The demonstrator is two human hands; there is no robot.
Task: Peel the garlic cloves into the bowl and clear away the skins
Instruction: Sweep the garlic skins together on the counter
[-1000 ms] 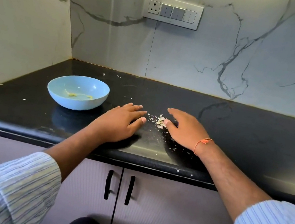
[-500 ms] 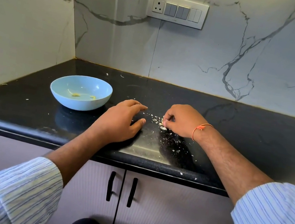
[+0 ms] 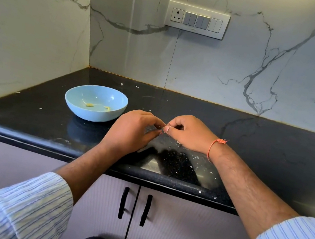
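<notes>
Pale papery garlic skins [image 3: 181, 161] — scattered flecks on black counter [image 3: 273, 152]

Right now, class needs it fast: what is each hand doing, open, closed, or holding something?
Left hand: fingers curled, fingertips meeting the right hand's; whether it pinches anything cannot be told.
Right hand: curled, pinching garlic skins.

Black countertop [image 3: 273, 152] w/ blue bowl [image 3: 82, 109] — skin flecks [image 3: 181, 159] scattered.

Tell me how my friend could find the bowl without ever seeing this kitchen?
Start at the black countertop where the two marble walls meet. The bowl sits near that corner, left of both hands. It is the only dish there, pale blue and round, with little yellowish pieces inside.
</notes>
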